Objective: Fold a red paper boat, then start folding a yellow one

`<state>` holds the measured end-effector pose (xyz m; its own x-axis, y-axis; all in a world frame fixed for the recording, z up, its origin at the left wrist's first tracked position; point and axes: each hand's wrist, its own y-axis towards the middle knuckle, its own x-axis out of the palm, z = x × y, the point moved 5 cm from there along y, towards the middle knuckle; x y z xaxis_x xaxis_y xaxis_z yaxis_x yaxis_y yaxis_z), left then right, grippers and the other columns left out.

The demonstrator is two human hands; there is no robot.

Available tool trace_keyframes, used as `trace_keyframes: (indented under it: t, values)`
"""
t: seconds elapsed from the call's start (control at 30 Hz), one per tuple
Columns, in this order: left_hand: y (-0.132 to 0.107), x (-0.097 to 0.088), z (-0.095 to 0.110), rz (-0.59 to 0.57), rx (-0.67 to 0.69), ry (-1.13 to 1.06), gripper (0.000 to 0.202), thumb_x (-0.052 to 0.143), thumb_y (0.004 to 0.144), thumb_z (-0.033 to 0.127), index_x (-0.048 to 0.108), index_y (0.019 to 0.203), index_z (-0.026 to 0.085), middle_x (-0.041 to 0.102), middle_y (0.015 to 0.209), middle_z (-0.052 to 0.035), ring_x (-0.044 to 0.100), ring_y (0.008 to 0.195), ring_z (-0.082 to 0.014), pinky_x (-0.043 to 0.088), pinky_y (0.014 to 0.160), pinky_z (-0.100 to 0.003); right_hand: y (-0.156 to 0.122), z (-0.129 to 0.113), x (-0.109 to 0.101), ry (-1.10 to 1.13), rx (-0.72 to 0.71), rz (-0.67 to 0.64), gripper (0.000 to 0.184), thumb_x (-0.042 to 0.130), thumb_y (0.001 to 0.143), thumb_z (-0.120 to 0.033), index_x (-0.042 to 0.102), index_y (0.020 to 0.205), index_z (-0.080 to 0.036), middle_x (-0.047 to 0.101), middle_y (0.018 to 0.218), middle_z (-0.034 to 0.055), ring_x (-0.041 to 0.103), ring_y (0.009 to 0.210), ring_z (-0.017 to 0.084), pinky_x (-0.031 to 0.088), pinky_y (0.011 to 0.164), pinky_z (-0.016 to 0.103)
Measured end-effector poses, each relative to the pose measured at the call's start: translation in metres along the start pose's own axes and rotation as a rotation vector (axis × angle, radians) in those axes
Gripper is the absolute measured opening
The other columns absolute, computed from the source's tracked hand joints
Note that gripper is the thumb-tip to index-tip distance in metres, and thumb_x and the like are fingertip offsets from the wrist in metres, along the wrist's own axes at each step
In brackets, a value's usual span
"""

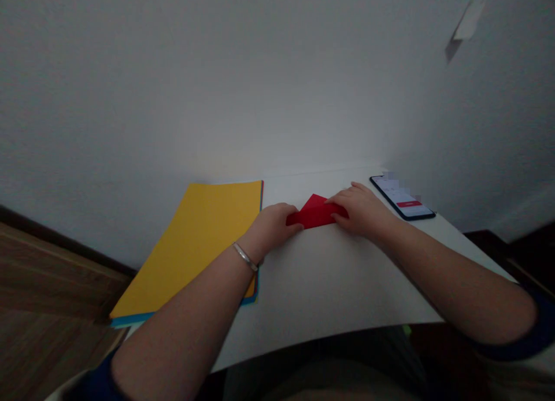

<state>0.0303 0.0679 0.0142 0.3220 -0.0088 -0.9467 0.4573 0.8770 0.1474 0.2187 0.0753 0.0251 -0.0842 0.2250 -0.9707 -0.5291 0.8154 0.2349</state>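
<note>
A piece of folded red paper (318, 214) lies low over the white table, with a pointed flap rising at its top edge. My left hand (277, 225) pinches its left end between thumb and fingers; a silver bangle circles that wrist. At the right end, my right hand (358, 209) grips the paper the same way, thumb at the lower edge and fingers over the top. Both ends of the paper are partly covered by my fingers.
To the left is a stack of coloured paper (199, 227), yellow on top, under my left forearm. A phone (403, 200) with a lit screen lies at the right. The white table (321, 291) meets a wall (277, 89) behind; its front edge is near my body.
</note>
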Motion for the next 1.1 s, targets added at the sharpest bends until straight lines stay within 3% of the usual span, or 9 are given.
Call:
trace_keyframes:
  t: [0.13, 0.3, 0.43, 0.73, 0.87, 0.97, 1.1]
  values:
    - [0.002, -0.001, 0.000, -0.042, -0.021, -0.040, 0.027, 0.062, 0.082, 0.034, 0.070, 0.103, 0.018, 0.070, 0.096, -0.0068, 0.062, 0.083, -0.0206, 0.046, 0.074, -0.030, 0.002, -0.013, 0.004, 0.086, -0.042, 0.046, 0.031, 0.060, 0.085, -0.039, 0.067, 0.105, -0.017, 0.071, 0.100, 0.0107, 0.060, 0.093, 0.026, 0.040, 0.091, 0.041]
    - [0.003, -0.003, 0.001, -0.079, -0.042, -0.110, 0.026, 0.064, 0.081, 0.029, 0.070, 0.104, 0.018, 0.070, 0.100, -0.0067, 0.063, 0.087, -0.0203, 0.047, 0.076, -0.029, 0.005, -0.009, 0.012, 0.154, -0.019, 0.069, 0.015, 0.061, 0.085, -0.033, 0.065, 0.086, -0.018, 0.068, 0.091, 0.0080, 0.057, 0.085, 0.022, 0.042, 0.079, 0.035]
    - [0.004, -0.003, 0.000, -0.077, -0.050, -0.128, 0.021, 0.064, 0.080, 0.025, 0.071, 0.099, 0.018, 0.070, 0.096, -0.0059, 0.063, 0.085, -0.0186, 0.048, 0.074, -0.027, 0.007, -0.003, 0.018, 0.185, -0.006, 0.090, 0.011, 0.063, 0.084, -0.028, 0.063, 0.078, -0.019, 0.066, 0.089, 0.0057, 0.055, 0.082, 0.020, 0.040, 0.077, 0.033]
    - [0.000, -0.005, -0.001, -0.024, -0.131, -0.106, 0.024, 0.061, 0.079, 0.015, 0.064, 0.104, 0.016, 0.068, 0.101, -0.0071, 0.063, 0.091, -0.0198, 0.051, 0.082, -0.032, 0.007, -0.004, 0.018, 0.204, 0.025, 0.050, 0.012, 0.062, 0.086, -0.031, 0.063, 0.081, -0.020, 0.065, 0.093, 0.0061, 0.054, 0.085, 0.021, 0.041, 0.079, 0.034]
    - [-0.005, -0.004, 0.011, 0.100, -0.015, -0.028, 0.036, 0.057, 0.081, 0.011, 0.059, 0.116, 0.015, 0.058, 0.122, -0.0117, 0.058, 0.109, -0.0214, 0.047, 0.096, -0.034, 0.007, -0.005, 0.018, 0.209, 0.021, 0.053, 0.010, 0.061, 0.085, -0.029, 0.064, 0.083, -0.020, 0.065, 0.093, 0.0069, 0.054, 0.087, 0.021, 0.041, 0.080, 0.034]
    - [-0.008, -0.005, 0.022, 0.229, 0.069, 0.164, 0.033, 0.054, 0.084, 0.011, 0.060, 0.116, 0.016, 0.047, 0.133, -0.0147, 0.052, 0.114, -0.0251, 0.045, 0.098, -0.040, 0.007, -0.005, 0.019, 0.201, 0.005, 0.063, 0.011, 0.061, 0.085, -0.028, 0.064, 0.084, -0.018, 0.065, 0.092, 0.0078, 0.054, 0.087, 0.021, 0.041, 0.081, 0.034]
    - [-0.008, 0.003, 0.037, 0.153, 0.301, 0.265, 0.027, 0.047, 0.093, 0.014, 0.063, 0.113, 0.020, 0.059, 0.118, -0.0088, 0.052, 0.108, -0.0234, 0.045, 0.095, -0.038, 0.008, -0.006, 0.019, 0.189, -0.009, 0.070, 0.012, 0.059, 0.086, -0.028, 0.064, 0.083, -0.018, 0.064, 0.090, 0.0072, 0.053, 0.084, 0.020, 0.041, 0.080, 0.033]
